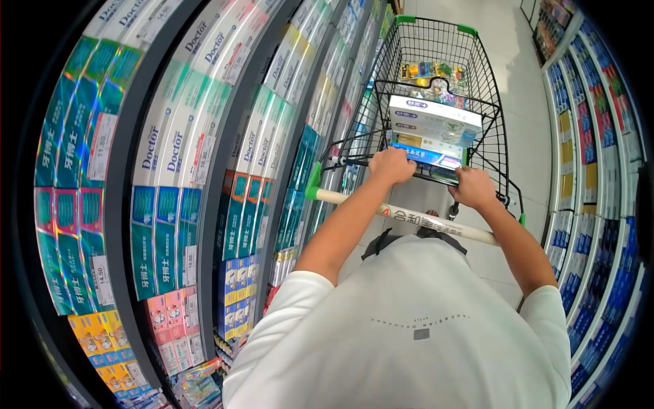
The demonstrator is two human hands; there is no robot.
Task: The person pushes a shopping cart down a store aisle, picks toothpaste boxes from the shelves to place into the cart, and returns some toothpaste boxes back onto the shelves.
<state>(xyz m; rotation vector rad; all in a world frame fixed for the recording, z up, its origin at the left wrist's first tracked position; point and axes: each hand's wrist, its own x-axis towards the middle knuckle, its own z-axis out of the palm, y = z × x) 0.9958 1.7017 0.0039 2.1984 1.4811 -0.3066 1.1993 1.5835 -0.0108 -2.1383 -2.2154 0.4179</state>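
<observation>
As the bare left hand (pixel 393 165) and bare right hand (pixel 475 188) are flanking a flat, glossy blue-and-white cardboard box (pixel 430 157), even support is counting most

Because the box is lying at the near end of a black wire shopping cart with green plastic corners (pixel 468 31), both forearms are reaching across the cart's pale, printed handle bar (pixel 409 217). The left fingers are curling at the box's left end, touching it; the right hand is bending in at the opposite end, touching it or just beside it. Whether either is clamping firmly I cannot tell, since the undersides and thumbs are mostly hidden.

Handling it well is, in my judgement, calling for matched, gentle pressure from both ends, with the fingers supporting from below rather than pinching the printed face, as cardboard is likely denting at its corners. Knuckles are needing room from the wire, and the stack of white rectangular cartons with dark-blue logos (pixel 429 119), rising just beyond the box, is deserving a steady touch, since a jolt could be tipping it.

The box itself is showing a bright blue face with white characters, and a pink-and-white panel is brightening its right part. Farther down the cart, well apart from the hands, small multicoloured packages (pixel 426 70) are lying together.
</observation>
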